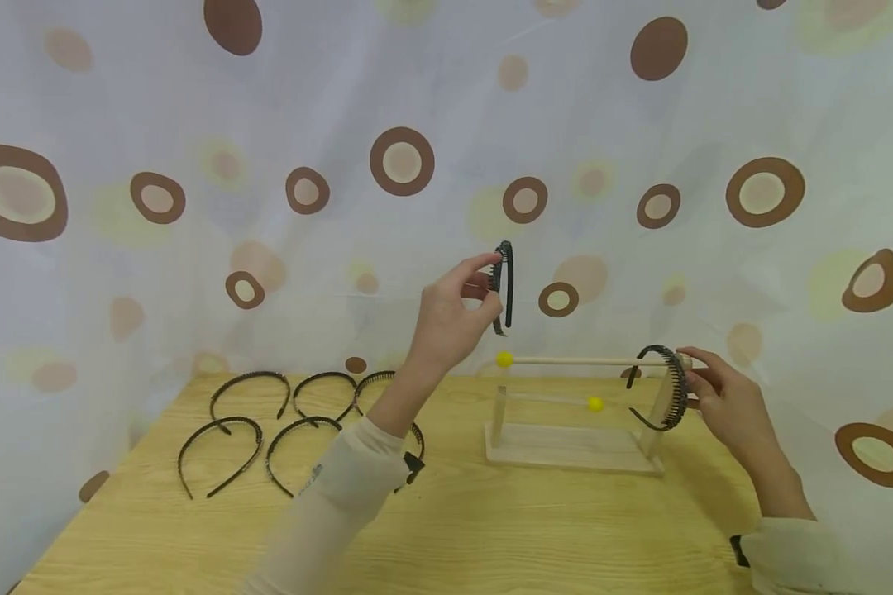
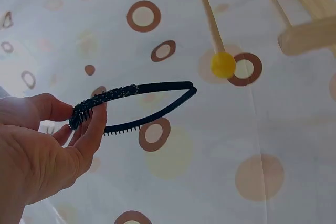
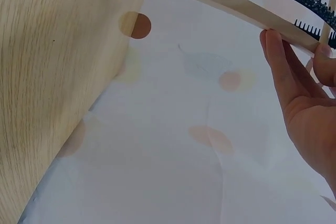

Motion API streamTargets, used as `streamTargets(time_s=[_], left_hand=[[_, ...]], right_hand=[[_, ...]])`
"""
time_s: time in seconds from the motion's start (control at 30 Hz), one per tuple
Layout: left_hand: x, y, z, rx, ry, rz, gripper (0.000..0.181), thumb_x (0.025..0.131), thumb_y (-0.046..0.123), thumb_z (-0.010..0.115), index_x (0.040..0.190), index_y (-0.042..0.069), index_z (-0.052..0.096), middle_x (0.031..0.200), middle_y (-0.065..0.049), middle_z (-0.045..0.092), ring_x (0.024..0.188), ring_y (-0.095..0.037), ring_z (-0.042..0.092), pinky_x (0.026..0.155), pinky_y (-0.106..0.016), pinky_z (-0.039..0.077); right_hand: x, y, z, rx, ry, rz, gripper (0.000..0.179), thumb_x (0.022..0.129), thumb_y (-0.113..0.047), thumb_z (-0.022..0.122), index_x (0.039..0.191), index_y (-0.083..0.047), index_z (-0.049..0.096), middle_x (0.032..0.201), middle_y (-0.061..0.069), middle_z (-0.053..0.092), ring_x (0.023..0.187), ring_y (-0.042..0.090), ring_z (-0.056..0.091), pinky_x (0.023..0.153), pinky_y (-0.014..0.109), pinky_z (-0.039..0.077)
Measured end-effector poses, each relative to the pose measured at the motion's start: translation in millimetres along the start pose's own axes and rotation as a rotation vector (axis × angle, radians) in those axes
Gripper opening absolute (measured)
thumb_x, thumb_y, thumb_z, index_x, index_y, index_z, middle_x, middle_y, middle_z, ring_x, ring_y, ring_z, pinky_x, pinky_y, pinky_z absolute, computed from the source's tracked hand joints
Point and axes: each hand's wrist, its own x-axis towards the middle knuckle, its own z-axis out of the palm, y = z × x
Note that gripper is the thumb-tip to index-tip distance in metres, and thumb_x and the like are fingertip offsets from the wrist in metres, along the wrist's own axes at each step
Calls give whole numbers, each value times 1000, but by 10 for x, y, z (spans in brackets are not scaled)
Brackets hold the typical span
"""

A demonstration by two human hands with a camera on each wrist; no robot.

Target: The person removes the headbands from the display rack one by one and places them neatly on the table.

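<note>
My left hand [image 1: 450, 318] pinches a black toothed headband [image 1: 509, 285] between thumb and fingers, raised above the left end of a wooden rack [image 1: 573, 450]. In the left wrist view, dark glittery beading covers part of that headband [image 2: 113, 94], and its two ends point toward the yellow ball tip [image 2: 223, 65] of the rack's upper rod. Another black headband [image 1: 675, 388] hangs at the right end of the upper rod [image 1: 580, 361]. Beside it, my right hand [image 1: 733, 405] grips the top of the rack's right upright [image 3: 236, 3] between thumb and fingers.
Several black headbands [image 1: 256, 426] lie on the left of the wood-grain table [image 1: 491, 537], some partly hidden behind my left forearm. A lower rod with a yellow ball tip [image 1: 595, 404] belongs to the rack. Behind the table hangs a dotted curtain [image 1: 446, 99].
</note>
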Motion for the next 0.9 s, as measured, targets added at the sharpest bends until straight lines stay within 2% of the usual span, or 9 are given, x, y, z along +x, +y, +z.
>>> streamTargets(time_s=[0.13,0.23,0.33,0.4,0.5,0.63,0.7,0.77,0.9], left_hand=[[97,-99,-127,71,-20,-20,47,90,2,60,136,11,65,98,-4,69,87,-12,69,71,-32,51],[113,-224,-235,116,-30,-43,48,91,2,59,137,12,65,97,-3,70,87,-13,68,71,-33,50],[84,-389,-335,149,-39,-79,48,91,4,59,138,13,64,96,-2,72,86,-13,68,69,-35,46],[46,-503,-392,165,-51,-110,47,92,5,60,138,12,63,97,-2,72,87,-15,68,70,-36,46],[-31,-675,-455,186,-83,-160,47,93,5,59,139,11,62,100,-4,72,89,-17,68,72,-37,48],[-155,-923,-476,201,-124,-185,47,94,4,58,141,10,61,103,-6,72,92,-19,69,69,-37,48],[-209,-1054,-460,188,-133,-185,47,94,2,58,141,10,62,104,-5,73,92,-19,69,66,-35,47],[-254,-1177,-433,170,-144,-200,46,96,1,57,140,10,62,104,-5,73,91,-19,69,65,-33,50],[-338,-1379,-359,96,-198,-283,44,98,-1,55,141,10,62,107,-7,73,94,-21,69,66,-30,57]], right_hand=[[-2,24,-58,-1,1,13,46,110,-8,41,156,-13,43,127,33,58,90,-6,59,69,19,56],[11,41,-90,-12,-7,30,46,110,-8,38,155,-10,42,127,34,57,98,18,66,69,18,55],[25,64,-113,-30,-18,39,44,110,-9,35,154,-6,40,126,35,56,104,43,63,67,19,55],[31,79,-129,-37,-26,49,44,110,-10,33,154,-3,37,127,36,54,106,48,61,67,24,55],[33,85,-149,-46,-33,70,45,110,-11,31,154,-1,34,129,37,52,108,51,58,69,34,53],[22,90,-153,-37,-41,103,47,110,-13,29,155,-1,32,132,38,50,109,48,57,67,32,49],[23,103,-145,-38,-38,105,47,110,-14,29,155,-2,32,132,36,50,105,43,58,62,26,47],[28,115,-139,-42,-34,102,47,110,-13,29,155,-3,32,131,35,51,100,38,58,61,27,46],[41,126,-136,-57,-23,89,47,109,-11,28,155,-3,33,129,34,53,91,31,56,58,29,45]])
